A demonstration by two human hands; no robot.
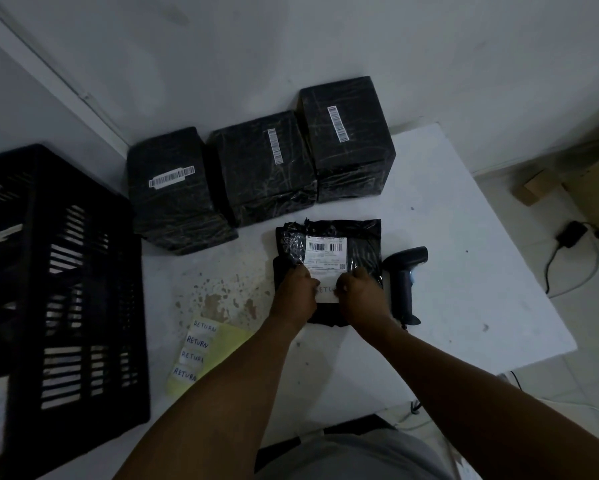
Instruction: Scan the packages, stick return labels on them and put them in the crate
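I see the flat black package (329, 265) lying on the white table (464, 271), directly under both hands. White return label (327, 293), handwritten letters partly covered, sits on the package's near half, below its printed shipping label (325, 252).

Left hand (296, 294) on the label's left end, right hand (360, 294) on its right end; fingers of both bent down onto it. Pinching or only pressing, I cannot tell.

Just right of the right hand: black handheld scanner (403, 282), lying on the table.

Beyond the hands: three black wrapped boxes (263, 168) in a row, barcode strips on top.

Left of the left forearm: yellow sheet (218, 348) with four more RETURN stickers.

Far left: black slatted crate (59, 289).
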